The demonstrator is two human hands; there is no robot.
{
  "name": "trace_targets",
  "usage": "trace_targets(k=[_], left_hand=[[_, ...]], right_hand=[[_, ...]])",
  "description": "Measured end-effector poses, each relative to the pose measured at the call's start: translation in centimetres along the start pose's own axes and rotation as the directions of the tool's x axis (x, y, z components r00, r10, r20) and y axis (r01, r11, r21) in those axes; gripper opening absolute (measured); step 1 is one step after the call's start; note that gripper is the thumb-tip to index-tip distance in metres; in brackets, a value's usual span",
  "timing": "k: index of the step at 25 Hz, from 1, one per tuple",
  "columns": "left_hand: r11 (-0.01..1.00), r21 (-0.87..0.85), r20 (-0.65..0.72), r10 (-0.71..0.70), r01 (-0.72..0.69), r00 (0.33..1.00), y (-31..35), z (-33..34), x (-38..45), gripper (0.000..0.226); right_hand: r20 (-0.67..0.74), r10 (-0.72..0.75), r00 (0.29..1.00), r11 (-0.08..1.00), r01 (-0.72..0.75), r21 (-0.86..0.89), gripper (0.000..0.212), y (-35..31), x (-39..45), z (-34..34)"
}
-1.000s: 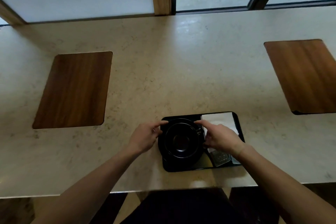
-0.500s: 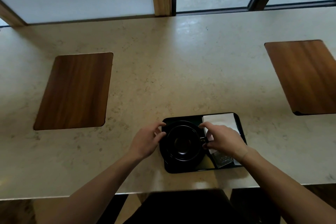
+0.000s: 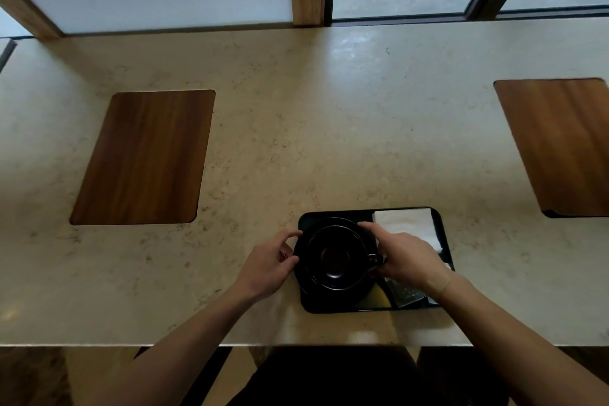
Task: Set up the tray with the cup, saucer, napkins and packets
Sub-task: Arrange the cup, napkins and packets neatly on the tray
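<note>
Both hands grip the black saucer (image 3: 333,288): left hand (image 3: 268,265) curls thumb and fingers round its left rim, right hand (image 3: 407,257) curls fingers round its right rim, next to the cup handle. Black cup (image 3: 334,257) sits upright on saucer. Saucer sits in left half of black tray (image 3: 306,305), near edge of tabletop (image 3: 296,128). White napkins (image 3: 408,224) at tray's far right. Packets (image 3: 403,295) at near right, partly hidden by right wrist. Two wooden boards (image 3: 141,158) lie left and right, well apart.
</note>
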State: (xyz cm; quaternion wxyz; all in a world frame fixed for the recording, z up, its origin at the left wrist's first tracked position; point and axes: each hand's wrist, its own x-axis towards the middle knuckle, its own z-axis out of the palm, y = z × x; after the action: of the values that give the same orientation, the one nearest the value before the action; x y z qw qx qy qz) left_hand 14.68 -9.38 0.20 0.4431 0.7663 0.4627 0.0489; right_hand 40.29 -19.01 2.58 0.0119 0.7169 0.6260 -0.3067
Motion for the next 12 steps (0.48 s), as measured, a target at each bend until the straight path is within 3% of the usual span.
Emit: trace_targets(k=[12], left_hand=[[1.0, 0.001, 0.051, 0.004, -0.004, 0.999, 0.6, -0.9, 0.9, 0.047]], right_hand=[[0.0, 0.054, 0.999, 0.997, -0.053, 0.063, 0.092, 0.8, 0.4, 1.3]])
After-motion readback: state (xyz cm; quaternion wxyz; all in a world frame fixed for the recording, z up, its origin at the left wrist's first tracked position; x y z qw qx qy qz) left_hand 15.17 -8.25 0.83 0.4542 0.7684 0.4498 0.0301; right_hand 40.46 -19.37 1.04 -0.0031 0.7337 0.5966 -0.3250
